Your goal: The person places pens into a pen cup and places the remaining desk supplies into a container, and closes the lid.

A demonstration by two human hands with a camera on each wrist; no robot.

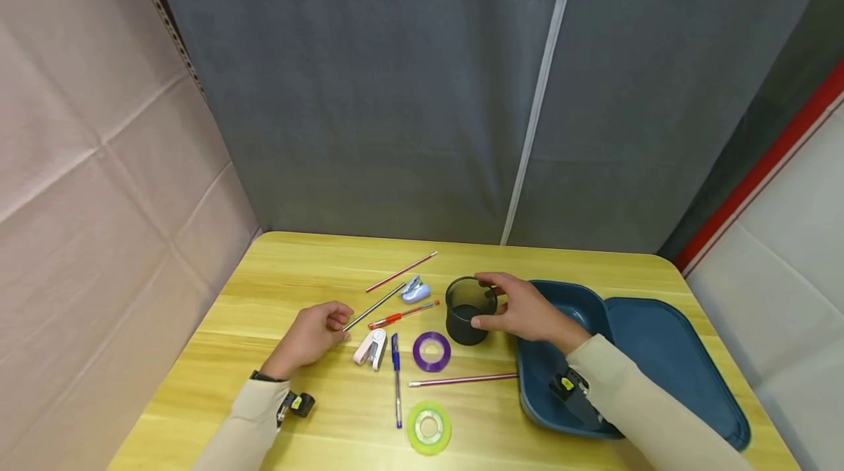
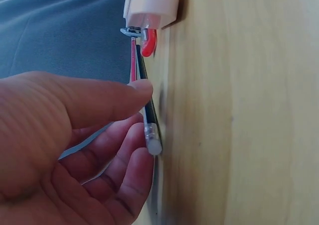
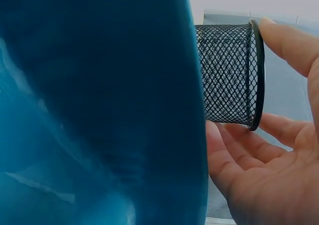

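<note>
My left hand (image 1: 313, 339) pinches the near end of a dark pencil (image 1: 374, 307) between thumb and fingers. In the left wrist view the white eraser end of that pencil (image 2: 154, 144) sticks out past the thumb, close to the wooden tabletop. My right hand (image 1: 524, 311) holds a black mesh pen holder (image 1: 467, 324), thumb at one side of its rim and fingers at the other. The right wrist view shows the mesh wall (image 3: 227, 75) upright between thumb and fingers (image 3: 279, 150), partly hidden by the blue bin.
A blue bin (image 1: 537, 390) and its lid (image 1: 679, 368) lie right, under my forearm. Around the table (image 1: 343, 427) lie red pencils (image 1: 402, 271), a red pen (image 1: 404, 314), blue pen (image 1: 397, 383), blue stapler (image 1: 415, 291), pink-white stapler (image 1: 371, 349), purple tape (image 1: 431, 351) and green tape (image 1: 428, 428).
</note>
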